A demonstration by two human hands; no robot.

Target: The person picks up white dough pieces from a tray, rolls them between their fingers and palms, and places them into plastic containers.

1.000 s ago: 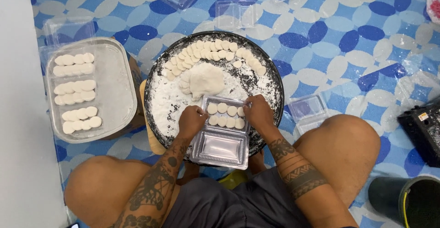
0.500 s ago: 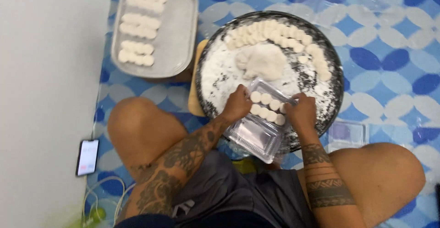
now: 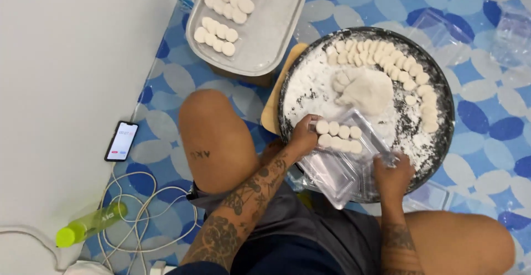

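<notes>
Underneath us lies a blue and white patterned mat (image 3: 487, 114), and on it the big round dark tray (image 3: 442, 87), dusted with flour, an arc of small dough rounds (image 3: 398, 67) along its far rim and a lump of dough (image 3: 368, 89) in the middle. Beyond our left knee sits a rectangular metal tray (image 3: 274, 34) with more rounds in rows. By the wall lie a phone (image 3: 121, 140), white cables (image 3: 133, 208) and a green bottle (image 3: 91, 223).

Smaller, at the near edge of the round tray, rests the clear plastic clamshell box (image 3: 337, 170), its lid hinged open, with two short rows of dough pieces (image 3: 338, 135) in it. Our left hand (image 3: 304, 136) curls its fingers closed on the box's left edge beside the pieces; our right hand (image 3: 392, 170) pinches the box's right side.

We judge the box light and flimsy, likely to flex and slip where floury, so it is best held by both rims. The pieces look soft and easily dented.
</notes>
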